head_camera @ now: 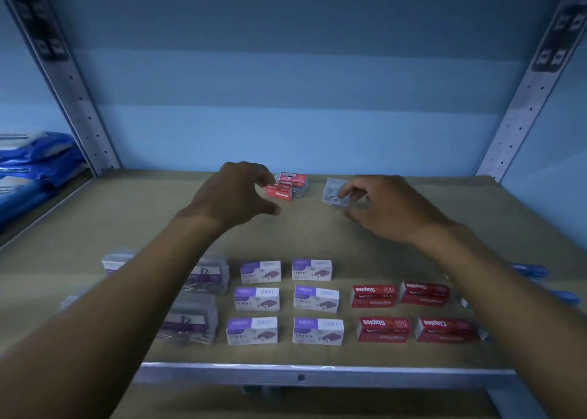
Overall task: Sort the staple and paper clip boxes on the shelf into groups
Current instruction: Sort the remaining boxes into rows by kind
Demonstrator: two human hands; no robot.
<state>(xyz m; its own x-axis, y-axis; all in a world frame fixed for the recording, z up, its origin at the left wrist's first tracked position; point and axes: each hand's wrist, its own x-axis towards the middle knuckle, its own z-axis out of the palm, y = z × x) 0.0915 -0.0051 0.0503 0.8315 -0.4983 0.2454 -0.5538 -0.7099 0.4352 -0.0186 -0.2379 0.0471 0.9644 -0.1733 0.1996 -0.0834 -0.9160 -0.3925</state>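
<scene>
Staple boxes, small red cardboard ones printed "Staples" [279, 192], lie stacked at the back of the brown shelf board [95, 228], just right of the left hand [236, 193], whose grip pinches the nearest box, long axis running left-right; the right hand [386, 207] pinches a clear plastic clip box [333, 193] just left of its grip; nearer, behind both grips, stand sorted purple-and-white "STAPLES" cartons [256, 298] and red "Staples" cartons [373, 295].

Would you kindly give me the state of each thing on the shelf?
left hand: pinching a red staple box
right hand: pinching a clear box
purple staple boxes: grouped, lying flat
front red boxes: grouped, lying flat
</scene>
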